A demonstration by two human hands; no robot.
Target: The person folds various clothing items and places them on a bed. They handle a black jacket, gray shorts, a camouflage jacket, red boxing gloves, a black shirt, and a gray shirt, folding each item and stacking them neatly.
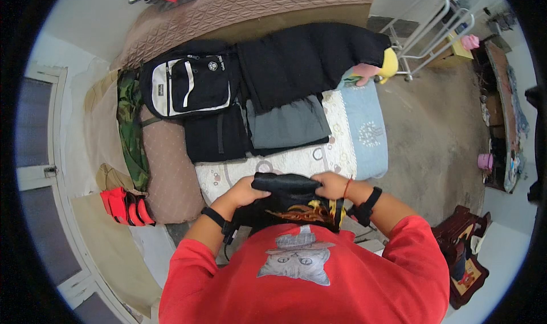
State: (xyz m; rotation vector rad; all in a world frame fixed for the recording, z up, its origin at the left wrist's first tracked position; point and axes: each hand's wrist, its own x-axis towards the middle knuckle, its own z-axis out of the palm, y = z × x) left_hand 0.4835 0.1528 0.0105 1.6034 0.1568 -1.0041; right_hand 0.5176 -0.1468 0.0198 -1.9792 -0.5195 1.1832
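Note:
Close to my body I hold a black garment [292, 200] with an orange and yellow print by its upper edge. My left hand [246, 191] is closed on one corner and my right hand [332, 185] on the other. The top edge looks thick, folded or rolled; its lower part hangs against my red shirt. Just beyond it, on the patterned white bed cover [228, 172], lie a folded grey garment [288, 124] and folded black clothing [213, 137]. Behind these are a black-and-white backpack [188, 85] and a large spread of black cloth [307, 62].
A brown pillow [171, 164], camouflage clothing [131, 130] and a red item [126, 206] lie at the left. Right of the blue bed end [367, 133] stand a white metal rack [421, 36] and a pink bucket [485, 161]. Dark carved furniture [464, 255] is near right.

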